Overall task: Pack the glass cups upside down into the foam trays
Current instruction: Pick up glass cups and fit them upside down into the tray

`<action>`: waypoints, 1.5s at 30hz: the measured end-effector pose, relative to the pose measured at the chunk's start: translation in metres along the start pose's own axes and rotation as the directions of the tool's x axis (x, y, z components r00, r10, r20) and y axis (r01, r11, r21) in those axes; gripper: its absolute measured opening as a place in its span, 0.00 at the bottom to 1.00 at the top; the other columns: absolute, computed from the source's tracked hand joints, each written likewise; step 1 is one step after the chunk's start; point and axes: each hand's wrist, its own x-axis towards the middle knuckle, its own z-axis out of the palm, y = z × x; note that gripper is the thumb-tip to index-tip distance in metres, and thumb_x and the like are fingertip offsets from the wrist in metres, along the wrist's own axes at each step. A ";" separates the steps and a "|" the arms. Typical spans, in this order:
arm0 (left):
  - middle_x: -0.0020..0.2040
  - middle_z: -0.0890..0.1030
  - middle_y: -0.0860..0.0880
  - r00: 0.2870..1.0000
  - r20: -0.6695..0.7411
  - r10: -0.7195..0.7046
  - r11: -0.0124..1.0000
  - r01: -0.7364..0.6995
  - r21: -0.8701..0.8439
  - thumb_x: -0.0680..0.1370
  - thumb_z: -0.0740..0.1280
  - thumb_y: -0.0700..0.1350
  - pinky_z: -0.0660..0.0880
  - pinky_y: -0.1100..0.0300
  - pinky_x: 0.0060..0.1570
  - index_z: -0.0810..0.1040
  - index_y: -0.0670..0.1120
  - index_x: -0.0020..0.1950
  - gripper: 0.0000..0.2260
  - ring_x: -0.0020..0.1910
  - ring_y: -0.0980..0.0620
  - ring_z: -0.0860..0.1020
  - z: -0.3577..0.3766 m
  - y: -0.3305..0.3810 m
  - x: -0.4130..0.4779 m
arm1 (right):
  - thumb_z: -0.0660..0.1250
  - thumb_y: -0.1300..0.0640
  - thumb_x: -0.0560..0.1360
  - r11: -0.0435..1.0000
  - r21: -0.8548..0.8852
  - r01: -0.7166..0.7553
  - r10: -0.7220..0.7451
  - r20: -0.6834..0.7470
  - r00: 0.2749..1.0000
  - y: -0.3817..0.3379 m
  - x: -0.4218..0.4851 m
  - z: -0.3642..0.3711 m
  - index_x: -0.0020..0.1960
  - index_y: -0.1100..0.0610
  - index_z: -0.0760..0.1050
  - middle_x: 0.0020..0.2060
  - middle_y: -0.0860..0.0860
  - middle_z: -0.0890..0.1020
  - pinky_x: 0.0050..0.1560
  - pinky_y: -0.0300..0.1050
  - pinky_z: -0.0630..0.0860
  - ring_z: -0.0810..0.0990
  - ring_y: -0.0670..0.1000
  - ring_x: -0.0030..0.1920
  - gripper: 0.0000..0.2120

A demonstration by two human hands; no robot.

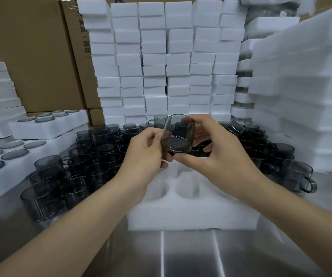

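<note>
I hold one smoky grey glass cup (178, 134) in the air with both hands, above the far edge of a white foam tray (193, 212). The cup is tilted, its base towards me. My left hand (147, 148) pinches its left side. My right hand (211, 144) curls round its right side, thumb under the base. The tray lies on the metal table in front of me, and the round pockets in view hold nothing. Many more grey cups (93, 152) stand crowded behind and to both sides of the tray.
Filled foam trays (17, 156) with cup bases showing lie at the left. Tall stacks of white foam (161, 62) rise behind, more foam (305, 96) at the right. Cardboard boxes (35, 52) stand at the back left. The steel table (181, 254) shows near me.
</note>
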 end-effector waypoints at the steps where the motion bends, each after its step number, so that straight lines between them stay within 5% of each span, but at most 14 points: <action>1: 0.42 0.87 0.53 1.000 0.012 -0.009 1.000 0.009 0.008 0.89 0.62 0.42 0.77 0.65 0.34 0.84 0.46 0.56 0.11 0.33 0.60 0.81 0.000 0.000 -0.001 | 0.80 0.44 0.70 1.000 -0.009 0.018 -0.018 -0.009 1.000 0.000 0.000 0.000 0.66 0.42 0.76 0.56 0.40 0.82 0.54 0.27 0.69 0.80 0.44 0.58 0.27; 7: 0.50 0.87 0.51 0.998 0.027 -0.052 0.995 0.054 -0.086 0.88 0.62 0.53 0.78 0.57 0.42 0.85 0.51 0.54 0.13 0.44 0.54 0.87 0.000 0.008 -0.003 | 0.79 0.56 0.72 0.993 -0.108 0.037 -0.053 -0.144 0.988 0.003 0.002 -0.004 0.66 0.48 0.76 0.60 0.43 0.76 0.68 0.41 0.70 0.72 0.46 0.66 0.24; 13: 0.56 0.89 0.52 0.960 0.275 0.048 0.999 -0.043 -0.021 0.84 0.65 0.63 0.78 0.53 0.48 0.86 0.54 0.61 0.17 0.51 0.54 0.87 0.001 0.010 -0.011 | 0.80 0.57 0.70 0.985 -0.152 0.084 -0.101 -0.115 0.988 -0.003 -0.001 -0.002 0.66 0.48 0.79 0.67 0.45 0.73 0.75 0.57 0.66 0.69 0.48 0.70 0.26; 17: 0.54 0.89 0.51 0.959 0.277 0.057 0.998 -0.052 -0.024 0.84 0.65 0.64 0.76 0.53 0.50 0.87 0.56 0.58 0.17 0.49 0.57 0.86 0.002 0.012 -0.013 | 0.79 0.48 0.70 0.989 -0.125 0.076 -0.091 -0.113 0.989 -0.006 -0.001 -0.004 0.66 0.47 0.80 0.65 0.43 0.75 0.74 0.55 0.67 0.70 0.47 0.70 0.25; 21: 0.53 0.90 0.46 0.964 0.262 -0.049 0.992 0.077 -0.098 0.84 0.57 0.68 0.72 0.54 0.48 0.89 0.53 0.53 0.26 0.49 0.55 0.86 0.002 0.014 -0.009 | 0.82 0.53 0.71 0.997 -0.065 0.047 -0.053 -0.105 0.993 -0.003 0.001 -0.006 0.65 0.45 0.78 0.61 0.42 0.79 0.72 0.46 0.68 0.73 0.45 0.67 0.25; 29: 0.53 0.90 0.49 0.979 0.179 -0.094 0.972 0.130 -0.198 0.89 0.52 0.62 0.77 0.55 0.45 0.85 0.50 0.60 0.25 0.50 0.53 0.89 0.001 0.012 -0.007 | 0.79 0.58 0.71 0.990 -0.116 0.086 -0.102 -0.139 0.985 -0.002 0.000 -0.006 0.61 0.45 0.77 0.62 0.41 0.76 0.68 0.32 0.63 0.72 0.46 0.67 0.22; 33: 0.55 0.89 0.51 0.979 0.182 -0.089 0.981 0.118 -0.155 0.88 0.56 0.62 0.82 0.59 0.41 0.85 0.51 0.62 0.23 0.53 0.52 0.88 0.001 0.015 -0.009 | 0.80 0.59 0.71 1.000 -0.005 -0.028 0.028 -0.066 0.997 0.000 0.007 -0.014 0.52 0.45 0.76 0.56 0.44 0.80 0.63 0.43 0.77 0.80 0.46 0.58 0.17; 37: 0.55 0.89 0.52 0.983 0.173 -0.062 0.991 0.081 -0.108 0.86 0.64 0.56 0.82 0.60 0.41 0.86 0.52 0.60 0.14 0.53 0.52 0.88 0.002 0.014 -0.009 | 0.83 0.56 0.72 0.958 0.128 -0.258 0.249 0.086 0.965 0.016 0.020 -0.032 0.49 0.55 0.76 0.39 0.48 0.82 0.52 0.59 0.83 0.82 0.49 0.41 0.16; 40: 0.55 0.89 0.52 0.983 0.182 -0.037 0.991 0.059 -0.118 0.85 0.66 0.53 0.81 0.61 0.41 0.87 0.52 0.60 0.11 0.53 0.51 0.88 0.001 0.014 -0.009 | 0.84 0.47 0.70 0.923 0.183 -0.339 0.314 0.153 0.937 0.026 0.024 -0.041 0.49 0.55 0.79 0.39 0.52 0.83 0.44 0.48 0.85 0.83 0.49 0.39 0.18; 43: 0.55 0.89 0.52 0.983 0.181 -0.040 0.990 0.063 -0.126 0.85 0.66 0.53 0.79 0.61 0.41 0.88 0.52 0.56 0.12 0.51 0.52 0.88 -0.001 0.012 -0.008 | 0.74 0.30 0.71 0.896 0.237 -0.376 0.339 0.182 0.923 0.033 0.028 -0.047 0.46 0.56 0.78 0.39 0.56 0.78 0.45 0.50 0.72 0.75 0.54 0.39 0.28; 45: 0.55 0.89 0.52 0.983 0.180 -0.044 0.990 0.066 -0.121 0.85 0.66 0.53 0.78 0.58 0.43 0.89 0.53 0.53 0.12 0.48 0.53 0.88 -0.001 0.011 -0.008 | 0.69 0.33 0.73 0.926 0.168 -0.338 0.303 0.206 0.931 0.036 0.029 -0.052 0.44 0.58 0.75 0.42 0.62 0.76 0.49 0.56 0.64 0.69 0.60 0.41 0.26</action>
